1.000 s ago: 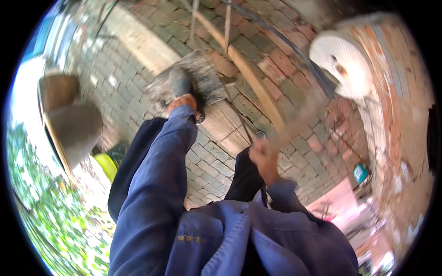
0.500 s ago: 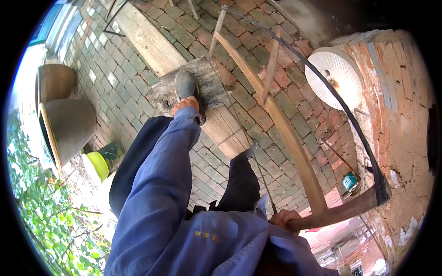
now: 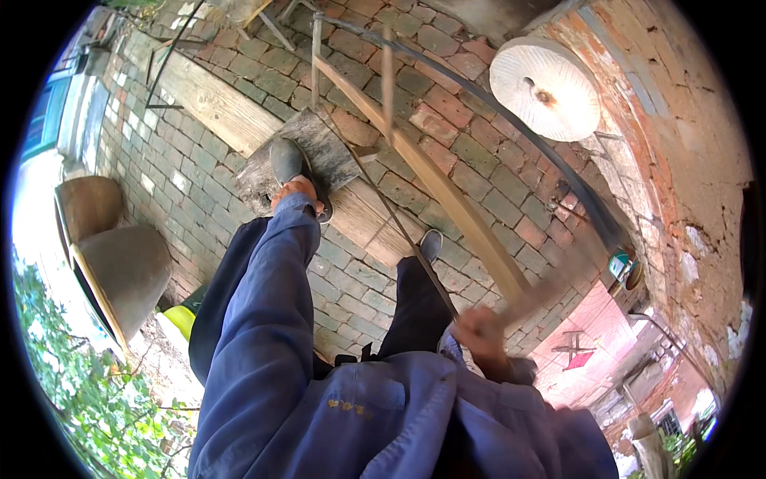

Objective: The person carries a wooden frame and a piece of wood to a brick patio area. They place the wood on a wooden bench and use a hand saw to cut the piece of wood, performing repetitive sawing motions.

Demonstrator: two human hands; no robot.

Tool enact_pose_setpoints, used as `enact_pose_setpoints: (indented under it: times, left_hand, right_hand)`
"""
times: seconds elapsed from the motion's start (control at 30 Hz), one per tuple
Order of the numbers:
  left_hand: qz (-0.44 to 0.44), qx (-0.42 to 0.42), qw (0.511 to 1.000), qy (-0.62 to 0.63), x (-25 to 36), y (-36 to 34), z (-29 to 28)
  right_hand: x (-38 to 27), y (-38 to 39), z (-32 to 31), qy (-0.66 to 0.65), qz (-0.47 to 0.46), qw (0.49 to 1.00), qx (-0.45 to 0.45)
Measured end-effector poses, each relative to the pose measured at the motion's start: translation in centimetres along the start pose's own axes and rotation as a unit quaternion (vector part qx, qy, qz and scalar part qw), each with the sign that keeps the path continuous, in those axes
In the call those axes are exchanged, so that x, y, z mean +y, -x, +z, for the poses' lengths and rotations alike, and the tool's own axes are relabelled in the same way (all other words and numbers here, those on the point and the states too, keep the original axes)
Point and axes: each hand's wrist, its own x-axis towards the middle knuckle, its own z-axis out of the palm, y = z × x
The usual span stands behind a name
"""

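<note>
Head view. Frame saw (image 3: 451,190) slants across the scene, right of the plank's middle; long, straight, yellow-brown wooden beam, thin upright bars, a dark band (image 3: 580,190) arching along its outer side, and a narrow dark blade (image 3: 405,230) opposite. The end piece (image 3: 550,281) nearest the person is motion-blurred. Right hand (image 3: 481,331), also blurred, grasps the frame at that end, beside the blade. Left hand (image 3: 295,189) lies against the grey shoe (image 3: 287,160); cannot tell whether its fingers grip. Shoe stands on a weathered grey block (image 3: 345,146), which lies across a pale, grained plank (image 3: 219,104) on brick paving (image 3: 343,295). Blade passes over the plank; contact cannot be determined. Grooved whitish stone disc (image 3: 550,84) at upper right.
</note>
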Motion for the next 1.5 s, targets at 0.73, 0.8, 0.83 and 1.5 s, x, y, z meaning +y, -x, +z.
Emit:
enact_pose_setpoints:
  times: [0.73,0.8,0.83,1.5]
  left_hand:
    - [-0.023,0.055,0.998,0.000,-0.3,-0.9,1.4]
    - [0.008,0.045,0.999,-0.012,0.7,0.8,0.0]
    - [0.008,0.047,0.999,-0.010,0.5,0.7,0.2]
    - [-0.016,0.052,0.997,0.046,-1.4,-3.7,3.0]
  right_hand:
    - [1.5,5.4,0.1,-0.081,0.058,0.993,0.056]
    - [0.8,5.4,-2.7,-0.343,-0.010,0.934,-0.101]
    - [0.9,5.0,-3.3,-0.422,-0.038,0.892,-0.156]
    - [1.3,2.9,-2.5,-0.561,-0.010,0.795,-0.231]
